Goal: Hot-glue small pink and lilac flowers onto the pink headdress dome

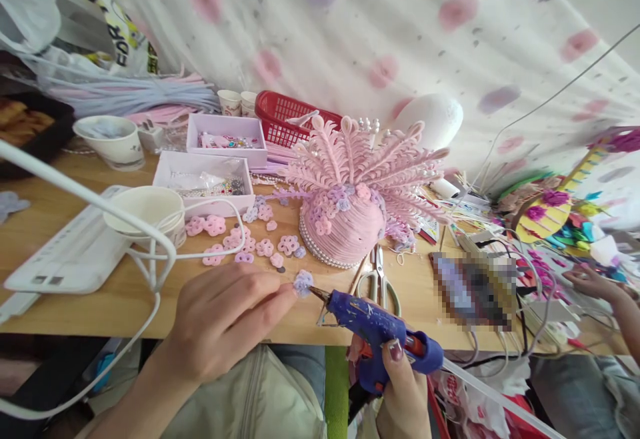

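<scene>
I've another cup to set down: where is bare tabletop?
Bare wood shows between the scissors and the pixelated patch; another strip, crossed by white cable, lies between the left hand and the nearest paper cup. Crowded: around the flowers, boxes and pink headdress.

Dark nail polish (395,349) is worn with a pale khaki garment (227,400).

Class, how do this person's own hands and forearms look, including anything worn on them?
The left hand is ungloved, with no ring or bracelet showing, and the left forearm is bare, with no sleeve in view. The right hand is also ungloved; its thumbnail wears glossy, dark reddish polish.
</scene>
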`<state>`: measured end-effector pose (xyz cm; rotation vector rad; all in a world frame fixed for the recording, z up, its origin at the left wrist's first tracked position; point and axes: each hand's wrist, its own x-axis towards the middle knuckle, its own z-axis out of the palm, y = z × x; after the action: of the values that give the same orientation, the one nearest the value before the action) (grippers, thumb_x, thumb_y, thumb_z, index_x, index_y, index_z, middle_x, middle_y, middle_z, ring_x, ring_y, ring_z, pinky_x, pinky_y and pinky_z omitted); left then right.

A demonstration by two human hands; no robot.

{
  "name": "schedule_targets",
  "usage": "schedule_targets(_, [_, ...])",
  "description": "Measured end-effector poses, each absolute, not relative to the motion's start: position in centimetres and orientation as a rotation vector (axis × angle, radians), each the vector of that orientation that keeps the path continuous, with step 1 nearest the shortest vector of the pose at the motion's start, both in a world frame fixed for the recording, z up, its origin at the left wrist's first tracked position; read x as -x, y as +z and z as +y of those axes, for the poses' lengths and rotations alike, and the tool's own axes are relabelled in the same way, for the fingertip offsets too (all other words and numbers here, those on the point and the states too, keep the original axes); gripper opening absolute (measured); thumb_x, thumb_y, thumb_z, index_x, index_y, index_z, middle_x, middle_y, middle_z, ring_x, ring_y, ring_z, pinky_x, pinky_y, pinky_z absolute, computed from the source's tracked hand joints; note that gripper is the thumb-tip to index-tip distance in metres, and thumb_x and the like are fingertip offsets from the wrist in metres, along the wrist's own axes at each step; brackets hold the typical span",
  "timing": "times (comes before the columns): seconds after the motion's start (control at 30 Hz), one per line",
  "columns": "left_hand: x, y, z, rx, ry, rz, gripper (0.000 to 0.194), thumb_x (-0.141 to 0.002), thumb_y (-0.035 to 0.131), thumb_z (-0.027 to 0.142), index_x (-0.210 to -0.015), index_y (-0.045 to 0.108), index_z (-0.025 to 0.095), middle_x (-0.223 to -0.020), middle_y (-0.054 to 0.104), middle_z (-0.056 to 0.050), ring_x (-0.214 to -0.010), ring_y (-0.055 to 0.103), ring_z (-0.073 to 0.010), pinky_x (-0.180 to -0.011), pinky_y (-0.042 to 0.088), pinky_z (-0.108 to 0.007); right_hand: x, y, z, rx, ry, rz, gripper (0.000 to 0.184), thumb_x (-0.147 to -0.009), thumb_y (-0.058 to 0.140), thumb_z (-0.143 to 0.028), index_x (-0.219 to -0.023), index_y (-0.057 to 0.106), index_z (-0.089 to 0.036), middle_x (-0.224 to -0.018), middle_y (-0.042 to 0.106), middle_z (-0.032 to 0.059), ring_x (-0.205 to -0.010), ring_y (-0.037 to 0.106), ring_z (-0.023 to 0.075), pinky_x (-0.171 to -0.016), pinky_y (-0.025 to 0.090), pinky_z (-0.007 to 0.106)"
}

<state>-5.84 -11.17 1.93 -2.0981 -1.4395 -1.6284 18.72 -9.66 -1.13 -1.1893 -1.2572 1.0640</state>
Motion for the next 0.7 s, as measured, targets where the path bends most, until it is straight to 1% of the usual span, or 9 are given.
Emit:
schedule_targets(0.07, [5.84, 1.87, -11.22, 2.117, -1.601, -1.412, 0.007, -0.094, 0.062, 0.016, -0.090, 0.065, 0.021, -0.075, 0.073, 0.005, -0.063, 0.066, -0.0089, -0.068, 0.054, -0.021, -18.90, -1.42, -9.76, 1.165, 1.122, -1.260, 0.038, -0.081, 0.072, -0.058, -0.081, 0.067, -0.020, -0.058, 0.068, 0.0031, -0.055, 0.064, 0.0243, -0.065, 0.054, 0.042])
schedule_targets(0.2, [5.75, 1.70, -11.31, 2.114, -1.605, -1.398, 0.006, -0.093, 0.064, 0.014, -0.092, 0.064, 0.020, -0.077, 0.073, 0.005, -0.066, 0.066, -0.0083, -0.071, 0.053, -0.020, -18.87, -1.58, -9.88, 1.115, 1.137, -1.278, 0.040, -0.086, 0.068, -0.056, -0.069, 0.062, -0.020, -0.058, 0.068, 0.0045, -0.054, 0.064, 0.0222, -0.059, 0.051, 0.037])
schedule_targets(0.33, [5.67, 1.50, -11.27, 2.108, -1.582, -1.401, 0.007, -0.092, 0.065, 0.013, -0.093, 0.065, 0.020, -0.078, 0.073, 0.005, -0.066, 0.065, -0.0086, -0.071, 0.052, -0.020, -18.83, -1.64, -9.69, 1.090, 1.172, -1.285, 0.041, -0.086, 0.068, -0.055, -0.067, 0.060, -0.020, -0.057, 0.066, 0.0045, -0.051, 0.061, 0.0205, -0.053, 0.049, 0.034])
schedule_targets(0.4, [5.70, 1.43, -11.29, 2.119, -1.554, -1.380, 0.009, -0.093, 0.063, 0.012, -0.093, 0.067, 0.021, -0.079, 0.074, 0.004, -0.067, 0.065, -0.0091, -0.072, 0.052, -0.021, -18.92, -1.76, -9.59, 1.096, 1.185, -1.293, 0.040, -0.084, 0.069, -0.055, -0.066, 0.060, -0.020, -0.057, 0.066, 0.0050, -0.051, 0.062, 0.0209, -0.053, 0.050, 0.034])
schedule_targets(0.53, [5.74, 1.52, -11.42, 2.138, -1.544, -1.367, 0.012, -0.095, 0.061, 0.012, -0.095, 0.069, 0.020, -0.081, 0.074, 0.004, -0.068, 0.066, -0.0096, -0.075, 0.053, -0.022, -19.21, -1.84, -9.54, 1.115, 1.200, -1.223, 0.035, -0.080, 0.074, -0.053, -0.074, 0.065, -0.020, -0.060, 0.067, 0.0041, -0.055, 0.066, 0.0239, -0.058, 0.054, 0.038])
schedule_targets(0.63, [5.73, 1.69, -11.50, 2.140, -1.557, -1.383, 0.013, -0.097, 0.057, 0.014, -0.094, 0.068, 0.020, -0.081, 0.073, 0.003, -0.068, 0.066, -0.0092, -0.073, 0.052, -0.021, -19.30, -1.73, -9.58, 1.148, 1.201, -1.185, 0.035, -0.077, 0.076, -0.053, -0.081, 0.068, -0.019, -0.060, 0.067, 0.0033, -0.058, 0.067, 0.0250, -0.061, 0.055, 0.039])
schedule_targets(0.7, [5.74, 1.76, -11.52, 2.138, -1.574, -1.405, 0.012, -0.098, 0.057, 0.014, -0.093, 0.067, 0.020, -0.080, 0.073, 0.004, -0.067, 0.065, -0.0088, -0.072, 0.052, -0.020, -19.15, -1.72, -9.61, 1.178, 1.149, -1.159, 0.036, -0.075, 0.078, -0.052, -0.082, 0.069, -0.018, -0.062, 0.069, 0.0036, -0.061, 0.068, 0.0252, -0.065, 0.056, 0.039])
